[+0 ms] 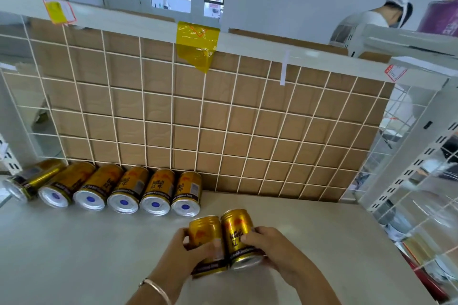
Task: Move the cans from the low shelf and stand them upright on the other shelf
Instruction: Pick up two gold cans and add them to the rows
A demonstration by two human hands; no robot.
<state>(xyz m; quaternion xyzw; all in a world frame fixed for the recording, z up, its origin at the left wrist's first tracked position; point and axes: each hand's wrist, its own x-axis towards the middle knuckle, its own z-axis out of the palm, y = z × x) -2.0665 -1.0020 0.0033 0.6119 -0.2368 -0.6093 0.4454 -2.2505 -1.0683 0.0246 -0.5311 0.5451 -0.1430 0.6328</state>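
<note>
At lower centre, the left hand [195, 246] gripped one gold can [207, 238] and the right hand [270, 245] another can [239, 233], both tilted, touching, above the shelf [74, 255]. Knocking together, either might slip; six cans [119, 189] lay at left.

Glossy metal cans [153, 192], matt shelf [74, 242]

Six gold metal drink cans [119, 188] lie in a row on the white shelf [74, 255] against the white wire grid backed with brown cardboard [223, 119]. The left hand [192, 249] grips one gold can [207, 242]; the right hand [270, 246] grips another [238, 233], the two cans touching.
</note>
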